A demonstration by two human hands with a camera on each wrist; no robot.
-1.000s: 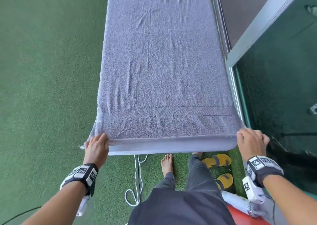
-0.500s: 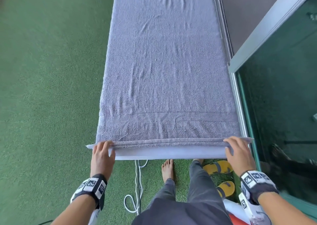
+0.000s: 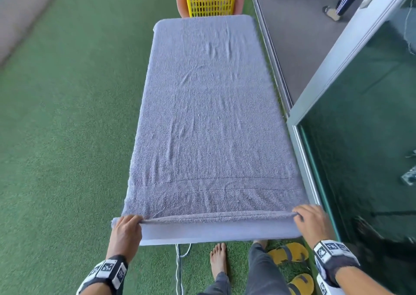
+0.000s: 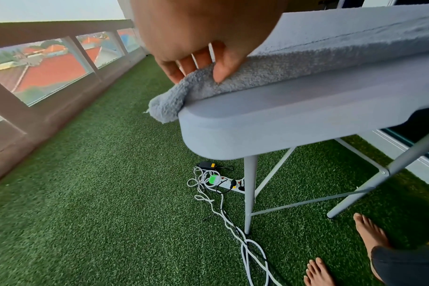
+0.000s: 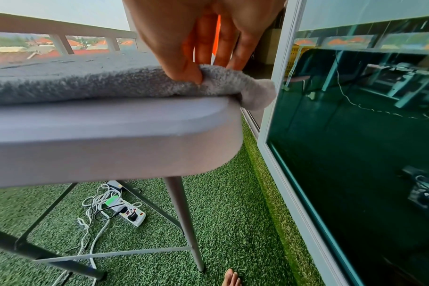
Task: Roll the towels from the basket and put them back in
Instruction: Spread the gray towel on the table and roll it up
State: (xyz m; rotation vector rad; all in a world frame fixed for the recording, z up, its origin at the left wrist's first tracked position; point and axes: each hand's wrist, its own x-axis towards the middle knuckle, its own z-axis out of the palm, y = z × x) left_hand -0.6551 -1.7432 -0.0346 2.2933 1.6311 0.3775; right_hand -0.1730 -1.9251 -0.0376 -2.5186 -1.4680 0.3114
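Lying flat along the whole grey table (image 3: 220, 235), a grey towel (image 3: 209, 114) is covering it from the far end to the near edge, where a narrow first fold is standing up as a low ridge.

At the left corner of that ridge the left hand (image 3: 126, 234) is pinching the towel: in the left wrist view its thumb is pressing on top and the fingers (image 4: 176, 71) are curling behind the cloth, with the corner of the towel drooping just over the rounded edge of the table. Under the table, white cables and a power strip (image 4: 229, 184) are lying on the green turf (image 3: 56, 137) beside a table leg. The person's bare foot (image 3: 218, 262) is standing on the turf near the table, with yellow sandals (image 3: 290, 253) just to its right.

At the right corner the right hand (image 3: 313, 224) is gripping the fold in the same way, thumb and fingers closing on the cloth in the right wrist view, the tip of the towel hanging over the table corner next to a dark glass panel (image 3: 371, 148).

Beyond the far end of the table a yellow basket (image 3: 211, 0) is sitting.
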